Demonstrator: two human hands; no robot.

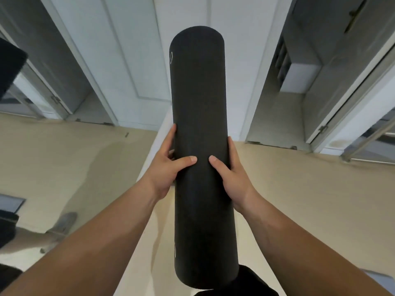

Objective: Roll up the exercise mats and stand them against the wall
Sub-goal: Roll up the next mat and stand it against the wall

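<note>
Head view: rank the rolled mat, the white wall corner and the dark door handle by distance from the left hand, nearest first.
1. rolled mat, gripped by the left hand.
2. white wall corner, just behind the mat.
3. door handle, far off at upper right.

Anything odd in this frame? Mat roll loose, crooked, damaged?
Nothing stands out. The rolled black mat is a tight, even cylinder, with no loose flap or damage on the side shown. The left hand and right hand grip its middle evenly, thumbs on the front.
</note>
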